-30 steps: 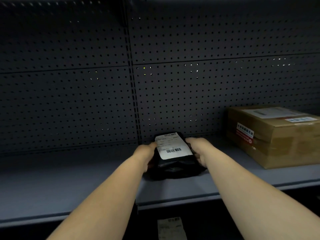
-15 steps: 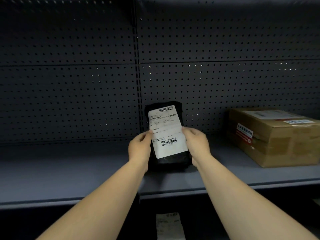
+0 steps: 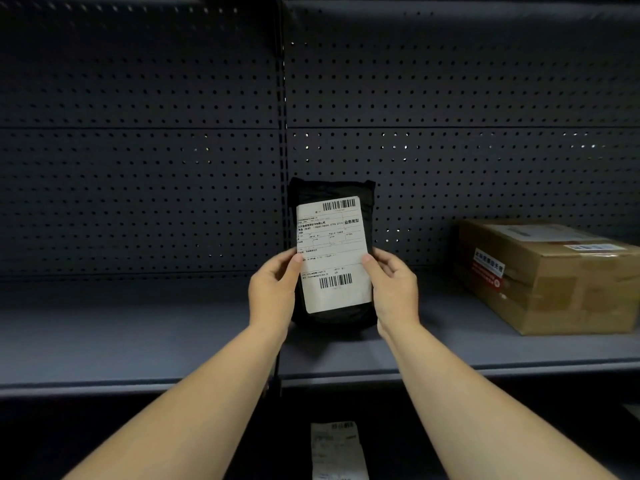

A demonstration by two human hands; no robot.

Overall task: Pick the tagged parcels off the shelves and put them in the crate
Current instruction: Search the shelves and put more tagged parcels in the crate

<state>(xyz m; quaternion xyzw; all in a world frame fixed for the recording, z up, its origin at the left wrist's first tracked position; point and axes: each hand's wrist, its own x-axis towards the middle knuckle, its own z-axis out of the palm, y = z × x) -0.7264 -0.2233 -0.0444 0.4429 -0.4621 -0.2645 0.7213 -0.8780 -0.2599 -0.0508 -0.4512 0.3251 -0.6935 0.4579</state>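
Parcel in hand, crate out of sight

Black parcel point(image 3: 332, 251) is held upright in front of the pegboard back panel point(image 3: 138, 168), its white shipping label point(image 3: 333, 252) facing the camera with a barcode at the top and another near the bottom. The left hand point(image 3: 273, 289) has its grip clamped on the parcel's left edge, thumb lying on the label; the right hand point(image 3: 393, 289) is clamped the same way on the right edge. The parcel's lower end hangs about level with the back of the shelf point(image 3: 138, 341), near where two bays meet, and it is hard to tell whether it touches the shelf or is just clear of it.

A brown cardboard box point(image 3: 550, 275) with labels of its own sits toward the right end of the same shelf, well apart from the hands. On the level below, near the front edge, another white label point(image 3: 337, 448) shows on something too dark to make out.

By my reading the task is at an early-to-middle stage: one parcel is picked up and looks to be under inspection, with the label turned up for reading. The crate is not in view, so nothing shows how many parcels are already in it. Carrying this one there remains, and the cardboard box and the item below may follow if they are tagged.
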